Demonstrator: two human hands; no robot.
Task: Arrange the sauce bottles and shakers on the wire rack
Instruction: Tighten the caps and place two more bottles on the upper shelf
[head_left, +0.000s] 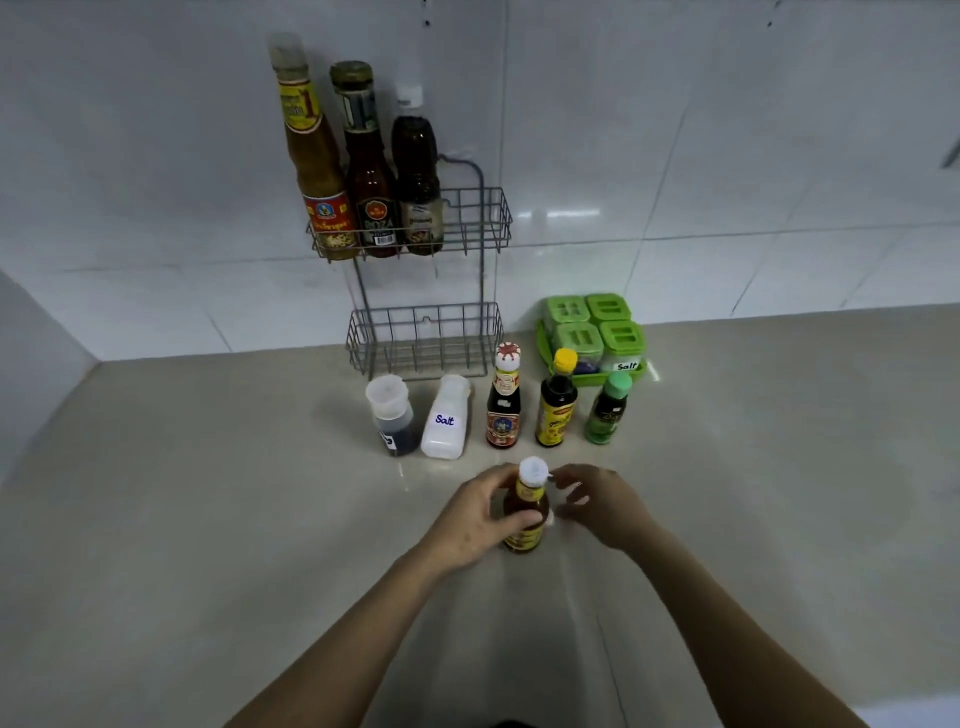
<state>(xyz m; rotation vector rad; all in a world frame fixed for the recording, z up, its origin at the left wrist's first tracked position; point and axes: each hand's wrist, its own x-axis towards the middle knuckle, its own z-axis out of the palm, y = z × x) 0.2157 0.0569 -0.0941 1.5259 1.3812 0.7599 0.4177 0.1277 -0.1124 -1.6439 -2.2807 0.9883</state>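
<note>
A grey two-tier wire rack (470, 166) hangs on the tiled wall. Its upper basket holds three tall sauce bottles (371, 176); its lower basket (423, 338) holds nothing. On the counter in front stand a dark shaker (392, 415), a white salt shaker (445, 418), a red-capped bottle (504, 402), a yellow-capped bottle (557, 402) and a green-capped bottle (607, 408). Nearer to me, my left hand (475, 517) grips a small brown bottle with a white cap (527, 506). My right hand (597, 501) hovers beside the cap, fingers apart, fingertips at or near the cap.
A green set of lidded seasoning boxes (592, 332), one labelled Salt, stands right of the rack against the wall. The beige counter (208, 519) meets white tiled walls at the back and left.
</note>
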